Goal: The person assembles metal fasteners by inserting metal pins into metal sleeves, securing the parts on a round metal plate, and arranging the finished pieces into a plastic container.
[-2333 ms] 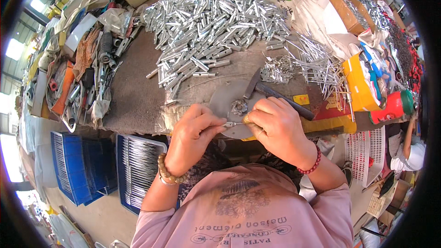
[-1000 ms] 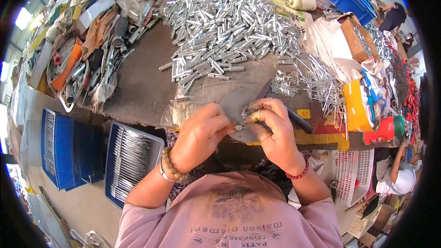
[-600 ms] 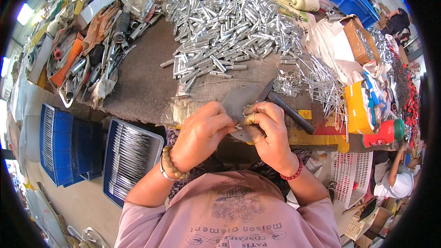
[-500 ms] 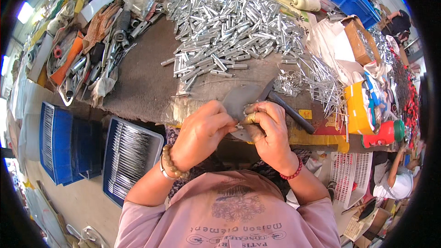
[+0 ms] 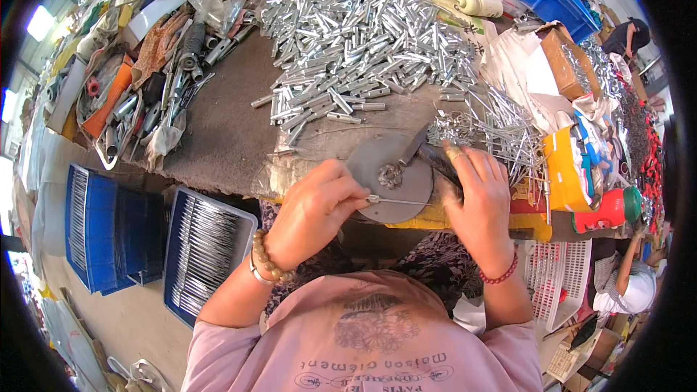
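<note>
The cluttered workshop has a worn brown counter (image 5: 225, 131) across the middle. The left hand (image 5: 323, 197) has its fingers pinched on a small silver fitting (image 5: 373, 198), held over the near part of a round grey disc (image 5: 367, 156); a thin rod (image 5: 406, 202) runs right from the fitting. Whether the rod touches the disc, I cannot tell. A firm, even pinch close to the fitting should keep the rod from swivelling. The right hand (image 5: 479, 190) is blurred, its fingers over the handle of a hammer (image 5: 414, 144); I cannot tell whether they have closed on it. A grip well back on the handle, with the left fingertips clear of the head, would be safest.

A small metal cluster (image 5: 390, 176) sits on the disc. Beyond are a big heap of silver tubes (image 5: 363, 51), then to its right 1 pile of short pins (image 5: 451, 129) and 1 of long rods (image 5: 512, 131). Farther right stand a yellow box (image 5: 560, 163) and a red jar (image 5: 599, 212). At left, below the counter, are 2 blue bins (image 5: 134, 229).
</note>
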`<state>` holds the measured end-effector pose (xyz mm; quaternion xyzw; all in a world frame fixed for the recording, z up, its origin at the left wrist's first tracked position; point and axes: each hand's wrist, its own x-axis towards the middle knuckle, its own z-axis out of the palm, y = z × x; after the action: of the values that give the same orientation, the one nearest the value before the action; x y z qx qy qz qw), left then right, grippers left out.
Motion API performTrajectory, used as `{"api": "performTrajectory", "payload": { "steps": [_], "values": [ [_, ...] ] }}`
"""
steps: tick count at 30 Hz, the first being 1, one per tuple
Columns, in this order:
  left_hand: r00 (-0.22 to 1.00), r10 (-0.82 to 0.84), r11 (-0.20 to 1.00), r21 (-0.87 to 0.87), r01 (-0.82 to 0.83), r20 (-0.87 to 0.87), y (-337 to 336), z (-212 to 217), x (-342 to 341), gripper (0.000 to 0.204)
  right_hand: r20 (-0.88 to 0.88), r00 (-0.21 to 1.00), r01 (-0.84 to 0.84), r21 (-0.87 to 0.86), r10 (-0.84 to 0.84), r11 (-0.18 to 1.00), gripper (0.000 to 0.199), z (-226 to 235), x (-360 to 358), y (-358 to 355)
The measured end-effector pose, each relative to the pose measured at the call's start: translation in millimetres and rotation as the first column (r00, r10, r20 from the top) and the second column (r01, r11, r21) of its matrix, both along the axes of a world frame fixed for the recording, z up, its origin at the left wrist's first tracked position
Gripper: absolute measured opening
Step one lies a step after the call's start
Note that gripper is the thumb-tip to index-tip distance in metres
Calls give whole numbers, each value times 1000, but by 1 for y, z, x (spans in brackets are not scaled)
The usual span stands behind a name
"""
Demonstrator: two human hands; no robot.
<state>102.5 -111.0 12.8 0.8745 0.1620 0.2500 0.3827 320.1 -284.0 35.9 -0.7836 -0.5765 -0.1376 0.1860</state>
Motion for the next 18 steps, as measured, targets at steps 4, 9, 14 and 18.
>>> {"api": "performTrajectory", "payload": {
  "steps": [4, 9, 14, 18],
  "values": [
    [1000, -17, 999, -35, 16, -10, 3, 1, 1, 18, -92, 995, -28, -28, 26, 999, 56, -4, 9, -8],
    [999, -19, 999, -26, 18, -30, 3, -1, -1, 19, -245, 952, -152, 152, 186, 977, 61, 10, -16, -19],
    [1000, -27, 999, -30, 27, 13, 3, -3, 0, 20, -160, 961, -195, 179, 224, 964, 61, 13, -33, -24],
    [1000, -21, 998, -58, 21, 13, 2, -2, 1, 16, -119, 950, -281, 75, 288, 957, 59, 11, -36, -23]
  ]
}}
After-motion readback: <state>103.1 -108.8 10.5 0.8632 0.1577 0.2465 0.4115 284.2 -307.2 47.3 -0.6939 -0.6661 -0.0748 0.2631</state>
